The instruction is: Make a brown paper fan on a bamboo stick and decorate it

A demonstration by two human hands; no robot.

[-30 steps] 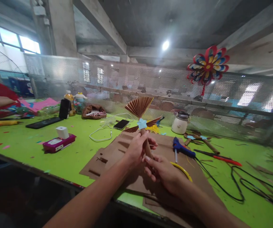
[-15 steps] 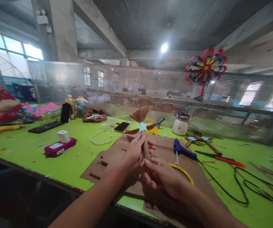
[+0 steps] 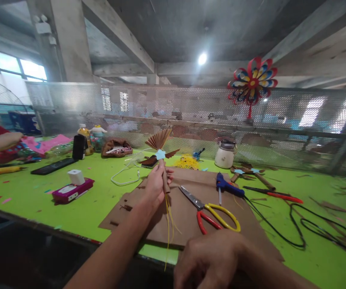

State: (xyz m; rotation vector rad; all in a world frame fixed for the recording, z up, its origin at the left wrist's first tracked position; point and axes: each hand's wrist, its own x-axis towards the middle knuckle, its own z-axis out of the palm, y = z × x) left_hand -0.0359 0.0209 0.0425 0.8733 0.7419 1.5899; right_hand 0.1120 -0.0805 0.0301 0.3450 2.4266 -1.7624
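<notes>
My left hand (image 3: 155, 185) is closed around a brown paper tube (image 3: 166, 182), held upright and slightly tilted over the cardboard. On the tube's top sits a light blue star (image 3: 160, 154), with pleated brown paper fans (image 3: 158, 139) spreading above and to the sides. Thin yellow strands (image 3: 168, 224) hang from its lower end. At the table's front edge is my right hand (image 3: 210, 259), fingers curled downward; whatever they may hold is hidden. Scissors (image 3: 202, 205) with one red and one yellow handle lie on the brown cardboard (image 3: 151, 224) just beyond it.
A blue glue gun (image 3: 229, 187) with a black cord lies right of the scissors. Farther right are a red-handled tool (image 3: 284, 196) and similar paper pieces (image 3: 260, 180). A white jar (image 3: 224, 155), yellow shreds (image 3: 187, 161), and a purple power bank (image 3: 72, 192) stand around. Another person's arm (image 3: 1, 143) reaches in at left.
My right hand has left the tube and moved down toward the table edge. My left hand has shifted left with the tube. The scissors and hanging yellow strands now show.
</notes>
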